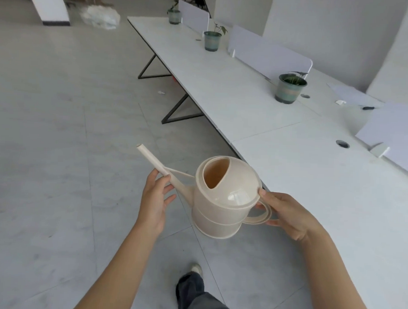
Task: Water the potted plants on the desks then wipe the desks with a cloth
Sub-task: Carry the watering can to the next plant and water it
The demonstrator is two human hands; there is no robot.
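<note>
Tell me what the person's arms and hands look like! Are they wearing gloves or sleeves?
No gloves and no sleeves. The left hand and the right hand are bare, with no rings that I can see. The left forearm and right forearm are uncovered as far as the picture shows, with no watch or bracelet.

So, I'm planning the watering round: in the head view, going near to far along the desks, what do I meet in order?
Watering can → round cable hole → nearest potted plant → middle potted plant → farthest potted plant.
</note>
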